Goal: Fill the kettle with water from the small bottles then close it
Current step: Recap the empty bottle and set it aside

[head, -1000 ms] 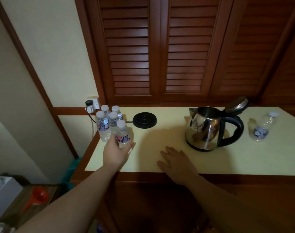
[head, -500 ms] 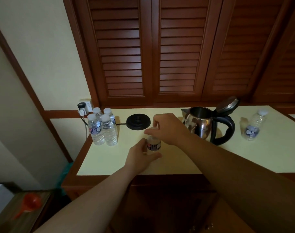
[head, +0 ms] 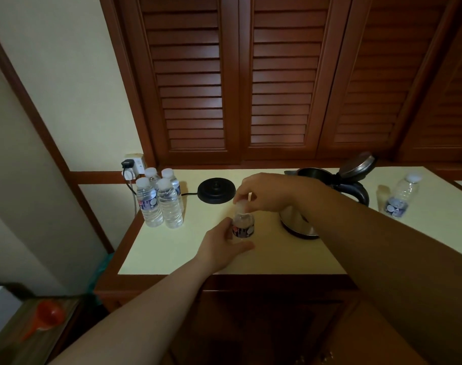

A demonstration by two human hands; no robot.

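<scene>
Two hands on one small bottle [head: 243, 225], upright on the counter [head: 277, 259] near its front edge. Left hand [head: 222, 246] wraps the body to steady it; right hand [head: 264, 192] pinches the cap, prob. to unscrew. Kettle [head: 327, 196] just beyond w/ lid [head: 357, 164] tipped open, ready for pouring. Four full bottles [head: 160, 198] wait far left.

no readable txt; bottle labels [head: 242, 230] too blurry to read.
</scene>
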